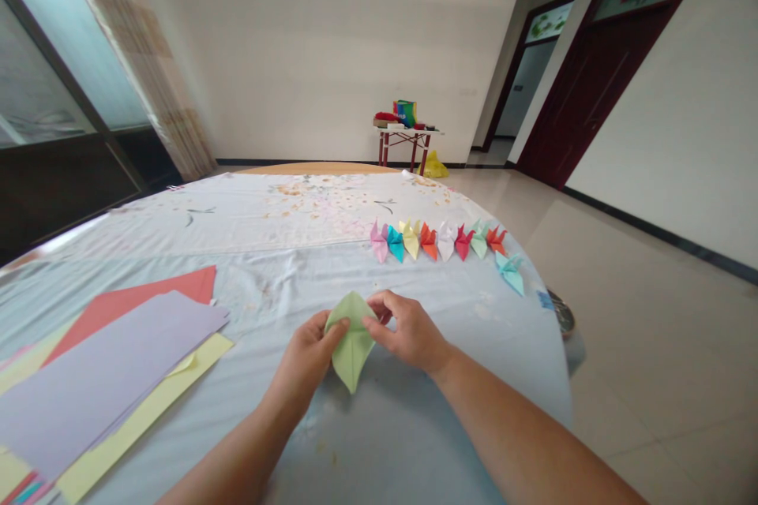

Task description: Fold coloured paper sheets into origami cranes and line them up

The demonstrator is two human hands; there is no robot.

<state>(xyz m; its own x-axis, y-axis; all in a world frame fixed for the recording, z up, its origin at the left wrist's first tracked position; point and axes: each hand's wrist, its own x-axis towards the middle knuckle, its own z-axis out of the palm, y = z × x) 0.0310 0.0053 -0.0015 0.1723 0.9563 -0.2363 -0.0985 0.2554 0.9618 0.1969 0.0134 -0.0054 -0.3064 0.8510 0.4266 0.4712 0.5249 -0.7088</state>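
A light green piece of folded paper (354, 351), leaf-shaped with a pointed lower end, is held just above the table in front of me. My left hand (313, 343) grips its left edge, thumb on the front face. On the opposite edge, my right hand (408, 327) pinches the paper between thumb and fingers. A crease runs down the middle of the sheet. The fingers behind the paper are partly hidden. Beyond my hands stands a row of several folded paper cranes (445, 241) in different colours, with a turquoise one (510, 273) a little nearer at the right end.
Loose coloured sheets lie at the left, a lavender one (118, 371) on top and a red one (178, 284) behind. A floral cloth (284, 213) covers the round table. Against the far wall stands a small table (408, 132) with items on it.
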